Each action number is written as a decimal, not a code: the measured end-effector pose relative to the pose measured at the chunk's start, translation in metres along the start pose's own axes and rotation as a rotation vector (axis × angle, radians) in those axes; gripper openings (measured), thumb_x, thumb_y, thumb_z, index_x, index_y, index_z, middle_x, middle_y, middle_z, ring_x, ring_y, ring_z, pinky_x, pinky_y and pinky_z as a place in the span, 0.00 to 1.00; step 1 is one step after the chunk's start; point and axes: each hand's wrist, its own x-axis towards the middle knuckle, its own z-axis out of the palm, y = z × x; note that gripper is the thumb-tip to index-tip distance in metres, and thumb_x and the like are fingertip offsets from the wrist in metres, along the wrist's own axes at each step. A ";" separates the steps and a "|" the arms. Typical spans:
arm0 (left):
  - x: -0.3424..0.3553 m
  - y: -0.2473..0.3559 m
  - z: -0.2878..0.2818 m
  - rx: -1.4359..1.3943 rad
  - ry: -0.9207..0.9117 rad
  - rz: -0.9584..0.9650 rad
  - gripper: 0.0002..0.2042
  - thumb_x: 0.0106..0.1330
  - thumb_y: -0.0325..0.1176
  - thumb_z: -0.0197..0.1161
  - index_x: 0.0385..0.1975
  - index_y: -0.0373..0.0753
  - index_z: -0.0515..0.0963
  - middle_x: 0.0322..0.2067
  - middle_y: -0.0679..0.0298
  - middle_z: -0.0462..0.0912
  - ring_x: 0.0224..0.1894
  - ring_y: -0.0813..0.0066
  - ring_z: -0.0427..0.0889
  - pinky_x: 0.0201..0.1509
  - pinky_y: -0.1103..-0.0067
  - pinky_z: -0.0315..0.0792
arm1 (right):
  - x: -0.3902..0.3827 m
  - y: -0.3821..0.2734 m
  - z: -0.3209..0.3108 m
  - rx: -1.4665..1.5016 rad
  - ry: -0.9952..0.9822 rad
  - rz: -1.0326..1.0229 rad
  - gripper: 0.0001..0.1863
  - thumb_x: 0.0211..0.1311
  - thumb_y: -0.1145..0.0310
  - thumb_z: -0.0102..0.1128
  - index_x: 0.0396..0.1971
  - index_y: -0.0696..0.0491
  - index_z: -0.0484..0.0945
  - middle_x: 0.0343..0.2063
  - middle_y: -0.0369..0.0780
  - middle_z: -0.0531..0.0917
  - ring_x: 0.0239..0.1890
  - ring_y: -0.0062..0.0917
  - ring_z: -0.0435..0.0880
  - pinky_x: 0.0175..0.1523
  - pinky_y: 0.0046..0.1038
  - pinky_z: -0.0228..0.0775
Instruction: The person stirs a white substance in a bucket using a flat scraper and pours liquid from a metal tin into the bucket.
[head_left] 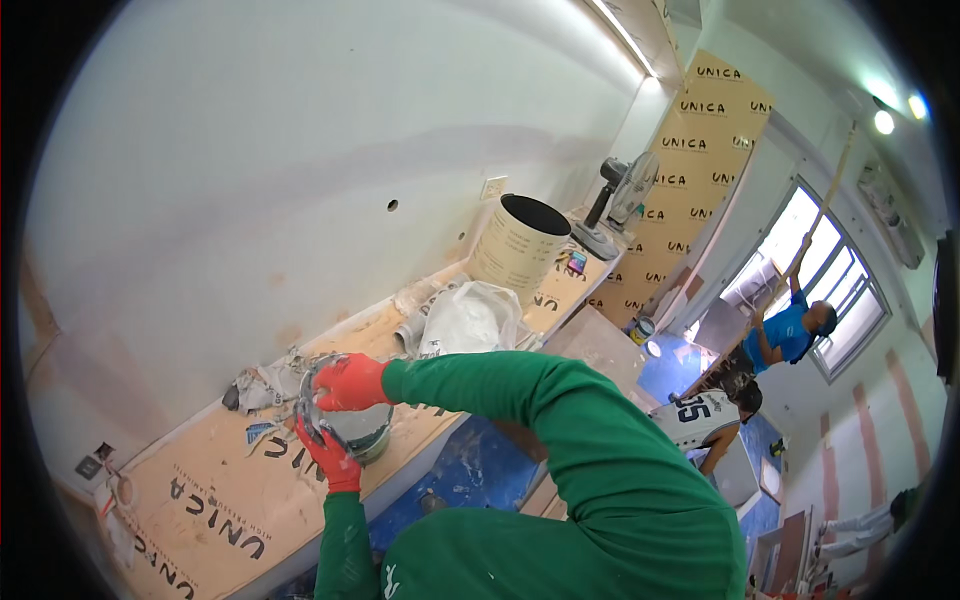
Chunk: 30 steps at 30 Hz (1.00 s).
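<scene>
A small round bucket with grey paste smeared about its top stands at the front edge of a long covered counter. My right hand, in a red glove, reaches across its top with the fingers curled. What those fingers hold is hidden. Lower down, my left hand, gloved in red too, has its fingers closed round the near left side of the bucket's grey-smeared rim. Beside the hands lies a crumpled, dirty plastic bag. A small blue-and-white wrapper is just below that bag.
Further along the counter stand a white plastic bag, a large cream drum, a phone and a fan. One person in blue raises a long pole; another in a white jersey bends below. Blue sheeting covers the floor.
</scene>
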 end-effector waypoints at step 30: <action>-0.006 0.001 -0.005 0.068 0.005 0.076 0.29 0.70 0.34 0.57 0.70 0.34 0.61 0.66 0.44 0.64 0.70 0.47 0.62 0.74 0.63 0.54 | -0.009 -0.001 -0.024 -0.064 -0.002 -0.120 0.24 0.67 0.47 0.60 0.50 0.51 0.83 0.41 0.47 0.87 0.45 0.38 0.86 0.52 0.36 0.76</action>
